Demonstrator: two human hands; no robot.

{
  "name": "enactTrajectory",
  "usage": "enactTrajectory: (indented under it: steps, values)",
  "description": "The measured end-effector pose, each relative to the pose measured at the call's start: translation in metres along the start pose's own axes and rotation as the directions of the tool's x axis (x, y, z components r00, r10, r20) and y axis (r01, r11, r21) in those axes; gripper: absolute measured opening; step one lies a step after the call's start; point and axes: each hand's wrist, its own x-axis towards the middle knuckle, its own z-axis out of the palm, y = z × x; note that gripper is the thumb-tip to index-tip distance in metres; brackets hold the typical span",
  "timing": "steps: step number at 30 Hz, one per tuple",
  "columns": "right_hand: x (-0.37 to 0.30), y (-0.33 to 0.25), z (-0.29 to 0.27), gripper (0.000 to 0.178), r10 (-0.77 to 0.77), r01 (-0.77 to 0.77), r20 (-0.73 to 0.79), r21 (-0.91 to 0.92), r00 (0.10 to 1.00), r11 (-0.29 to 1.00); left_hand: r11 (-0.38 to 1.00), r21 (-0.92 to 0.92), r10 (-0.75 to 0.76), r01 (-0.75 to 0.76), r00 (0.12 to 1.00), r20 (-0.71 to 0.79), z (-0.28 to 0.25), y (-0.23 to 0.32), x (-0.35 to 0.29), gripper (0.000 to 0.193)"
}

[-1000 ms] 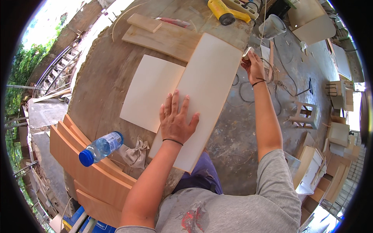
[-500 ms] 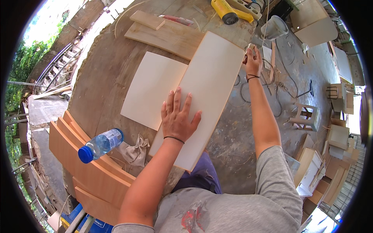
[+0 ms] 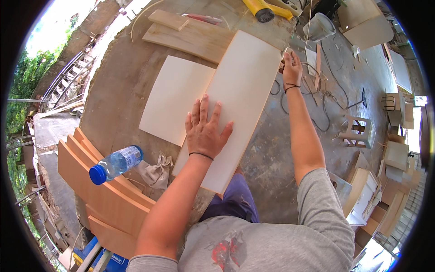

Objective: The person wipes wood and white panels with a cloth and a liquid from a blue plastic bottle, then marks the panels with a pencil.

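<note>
Left hand (image 3: pixel 206 131), fingers spread flat, is being pressed on the long pale board (image 3: pixel 235 104) lying across the rough, dusty table (image 3: pixel 118 86), while the far corner of that board is being pinched by the right hand (image 3: pixel 291 68), fingers closed at its edge. The board is apparently being steadied and lined up, partly overlapping a second smooth, cream-coloured rectangular panel (image 3: pixel 174 104); the next move is judged to call for firm downward pressure so nothing slips. A clear plastic bottle (image 3: pixel 115 164) with a blue cap is lying on stacked reddish wooden boards (image 3: pixel 104 199) nearby.
</note>
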Motion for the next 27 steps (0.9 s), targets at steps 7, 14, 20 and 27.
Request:
enactTrajectory:
  steps: [7, 14, 20, 27]
  values:
    - [-0.006, 0.006, -0.003, 0.049, 0.01, -0.01, 0.004, 0.049, 1.0, 0.999, 1.0, 0.026, -0.008, 0.008, 1.0, -0.01, 0.001, 0.002, 0.0, 0.061]
    - [-0.083, -0.019, -0.002, 0.038, -0.026, 0.026, 0.001, -0.068, 1.0, 0.997, 0.999, 0.048, -0.013, 0.014, 1.0, -0.012, 0.004, 0.0, -0.003, 0.061]
    - [-0.154, -0.022, -0.007, 0.041, 0.025, -0.025, 0.01, 0.048, 1.0, 0.999, 0.997, 0.07, -0.031, 0.033, 0.999, -0.026, 0.005, 0.003, -0.002, 0.06]
    - [-0.235, -0.032, -0.013, 0.045, 0.103, -0.103, 0.011, 0.076, 0.995, 0.992, 0.997, 0.062, -0.043, 0.046, 0.998, -0.051, 0.005, 0.004, -0.002, 0.059]
